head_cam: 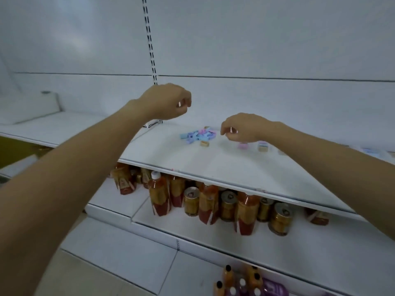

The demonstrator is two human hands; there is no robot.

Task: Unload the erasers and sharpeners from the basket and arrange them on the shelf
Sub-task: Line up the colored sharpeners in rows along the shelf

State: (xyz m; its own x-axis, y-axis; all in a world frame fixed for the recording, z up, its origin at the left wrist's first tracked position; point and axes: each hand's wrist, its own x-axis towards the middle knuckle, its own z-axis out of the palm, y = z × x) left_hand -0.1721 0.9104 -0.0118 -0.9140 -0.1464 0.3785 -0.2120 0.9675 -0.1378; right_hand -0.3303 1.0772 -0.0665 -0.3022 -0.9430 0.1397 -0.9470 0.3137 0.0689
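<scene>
A loose pile of small blue, pink and purple erasers and sharpeners lies on the white shelf. A tan piece sits just in front of the pile. To the right stand a pink piece and a tan-and-blue piece. My left hand hovers above and left of the pile, its curled fingers pinching a small white piece. My right hand hangs just right of the pile, also pinching a small white piece. No basket is in view.
The shelf below holds orange drink bottles and gold cans. More bottles stand on the floor level. A slotted upright rail runs up the back wall. A blue item lies at the far right.
</scene>
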